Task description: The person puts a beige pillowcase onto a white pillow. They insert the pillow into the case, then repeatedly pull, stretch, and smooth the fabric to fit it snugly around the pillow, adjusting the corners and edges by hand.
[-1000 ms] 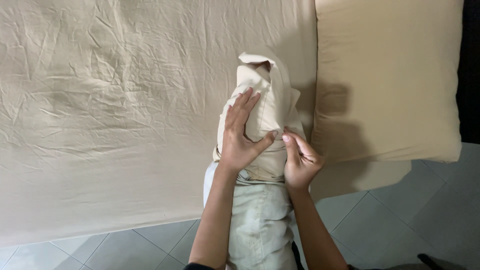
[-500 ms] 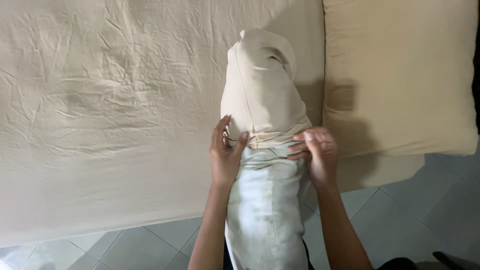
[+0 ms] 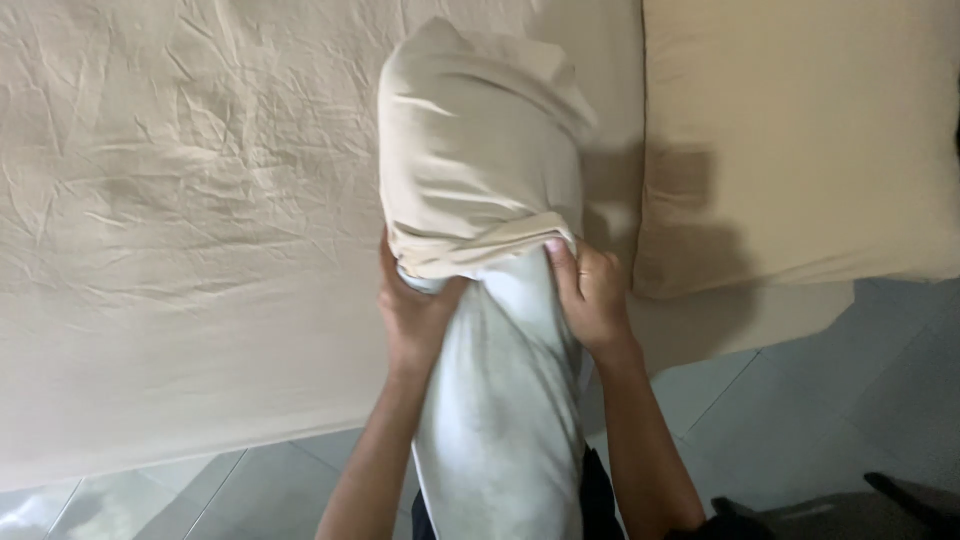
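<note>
Seen from my head camera, both of my hands grip the gathered open edge of a beige pillowcase (image 3: 480, 150) that covers the far end of a long white pillow (image 3: 505, 400). My left hand (image 3: 415, 310) clenches the hem on the pillow's left side, fingers curled into the bunched cloth, thumb hidden beneath it. My right hand (image 3: 590, 295) grasps the same hem on the right side, thumb pressed up along the pillow and knuckles facing the camera. Between the two hands the bare pillow runs back toward my body, its lower half uncovered and slightly grey in the shade. Beyond my hands the covered end stands up as a rounded, wrinkled bundle, its top corner pointed. The pillow is held over the near edge of a bed (image 3: 180, 300), whose creased beige sheet spreads to the left of my left hand and behind the bundle. To the right of my right hand, close by but apart from it, a second pillow (image 3: 800, 140) in a matching beige case lies flat on the bed, throwing a soft shadow toward the bundle. Below my forearms, pale glossy floor tiles (image 3: 800, 420) show on both sides of the pillow.
</note>
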